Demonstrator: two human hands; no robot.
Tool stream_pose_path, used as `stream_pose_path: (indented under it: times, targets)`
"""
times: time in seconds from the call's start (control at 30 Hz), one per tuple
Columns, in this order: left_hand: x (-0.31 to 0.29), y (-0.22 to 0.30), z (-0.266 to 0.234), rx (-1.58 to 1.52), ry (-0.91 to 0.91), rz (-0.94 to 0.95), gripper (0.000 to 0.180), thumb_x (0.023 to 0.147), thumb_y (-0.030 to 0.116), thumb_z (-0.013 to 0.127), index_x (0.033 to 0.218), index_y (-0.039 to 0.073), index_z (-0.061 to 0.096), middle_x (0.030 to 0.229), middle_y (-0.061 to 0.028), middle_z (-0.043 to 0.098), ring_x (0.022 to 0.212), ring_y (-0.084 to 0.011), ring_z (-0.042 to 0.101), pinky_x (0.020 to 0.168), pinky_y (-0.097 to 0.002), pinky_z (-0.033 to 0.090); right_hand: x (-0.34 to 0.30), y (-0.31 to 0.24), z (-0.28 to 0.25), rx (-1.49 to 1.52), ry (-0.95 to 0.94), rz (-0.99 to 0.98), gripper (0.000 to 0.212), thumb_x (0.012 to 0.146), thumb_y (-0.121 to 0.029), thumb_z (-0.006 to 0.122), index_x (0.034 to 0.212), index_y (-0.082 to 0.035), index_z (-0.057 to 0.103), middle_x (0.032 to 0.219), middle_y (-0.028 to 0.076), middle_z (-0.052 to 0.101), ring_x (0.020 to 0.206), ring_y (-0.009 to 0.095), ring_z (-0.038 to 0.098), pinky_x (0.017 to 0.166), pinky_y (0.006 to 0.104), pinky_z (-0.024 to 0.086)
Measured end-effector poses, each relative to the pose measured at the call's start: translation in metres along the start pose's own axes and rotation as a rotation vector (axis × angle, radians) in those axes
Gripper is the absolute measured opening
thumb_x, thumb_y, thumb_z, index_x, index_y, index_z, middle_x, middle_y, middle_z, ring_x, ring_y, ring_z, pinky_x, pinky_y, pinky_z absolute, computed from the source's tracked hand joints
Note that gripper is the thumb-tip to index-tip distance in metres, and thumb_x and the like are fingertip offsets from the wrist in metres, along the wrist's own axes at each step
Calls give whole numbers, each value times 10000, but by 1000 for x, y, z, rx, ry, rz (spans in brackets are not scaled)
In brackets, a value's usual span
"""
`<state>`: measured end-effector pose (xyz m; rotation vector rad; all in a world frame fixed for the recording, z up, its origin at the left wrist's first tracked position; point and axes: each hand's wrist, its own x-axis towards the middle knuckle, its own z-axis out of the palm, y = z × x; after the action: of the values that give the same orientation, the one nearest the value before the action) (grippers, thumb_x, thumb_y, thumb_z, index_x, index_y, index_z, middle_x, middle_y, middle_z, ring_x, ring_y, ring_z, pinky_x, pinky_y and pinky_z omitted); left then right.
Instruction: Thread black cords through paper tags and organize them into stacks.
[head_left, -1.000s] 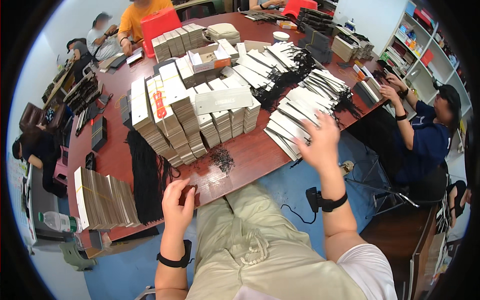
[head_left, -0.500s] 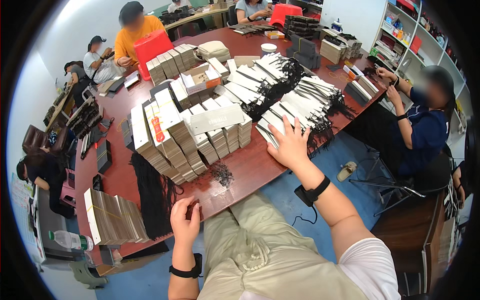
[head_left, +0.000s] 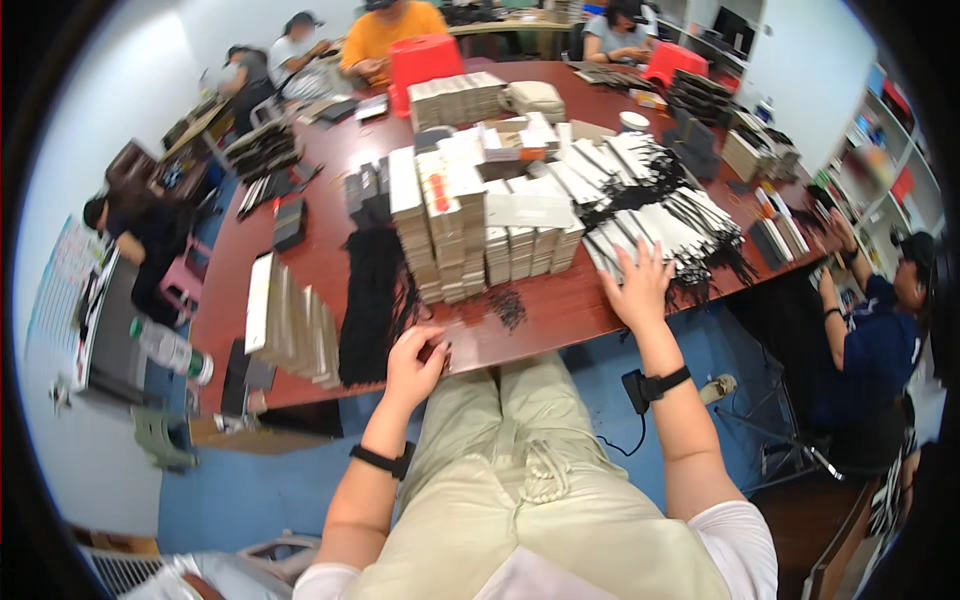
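My right hand (head_left: 640, 292) lies with fingers spread on the near edge of a spread of white hang tags (head_left: 630, 238) with black cords. At the table's front edge rests my left hand (head_left: 414, 366), its fingers loosely curled and slightly apart, with nothing visible in it. Beside it lies a bundle of black cords (head_left: 372, 300). Between my hands is a small scatter of black bits (head_left: 508, 308). Tall banded stacks of white tags (head_left: 438, 225) stand behind that, with shorter tag stacks (head_left: 532, 245) to their right.
A leaning stack of cards (head_left: 290, 320) stands at the table's left end, near a plastic bottle (head_left: 172, 350). Red stools (head_left: 425, 70) rest upside down on the table (head_left: 560, 300). Several people work around the room; one in dark blue (head_left: 875, 330) sits at the right.
The view has turned left and lower, so the table appears further right. My right hand stays spread on the tags; my left hand stays curled at the table edge.
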<state>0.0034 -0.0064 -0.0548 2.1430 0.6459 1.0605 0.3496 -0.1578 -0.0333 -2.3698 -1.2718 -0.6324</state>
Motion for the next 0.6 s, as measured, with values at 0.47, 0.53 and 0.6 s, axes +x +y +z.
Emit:
stream_pose_path:
  times: [0.47,0.53,0.6]
  targets:
    - [2,4,-6,-15,-39,-80,174,777,26,630,949,13,652,822,-71,619,757,-182,607,702,-286,477,-21,-18,-10,522,30,-132,216,781,-97,641,980,-13,633,1057,168,597,1067,364,531,908,419,435]
    - [2,9,-5,-71,-79,-203,168,776,35,634,941,14,652,828,-73,619,759,-187,608,704,-289,474,-6,-29,-3,751,-82,-45,219,777,-126,669,947,1,612,911,163,629,856,318,604,758,378,487]
    - [7,6,-4,-43,-75,-178,165,778,37,634,940,14,652,828,-72,618,753,-180,607,693,-283,471,16,-34,8,776,-204,60,202,774,-133,677,909,1,608,884,165,625,840,315,602,735,378,485]
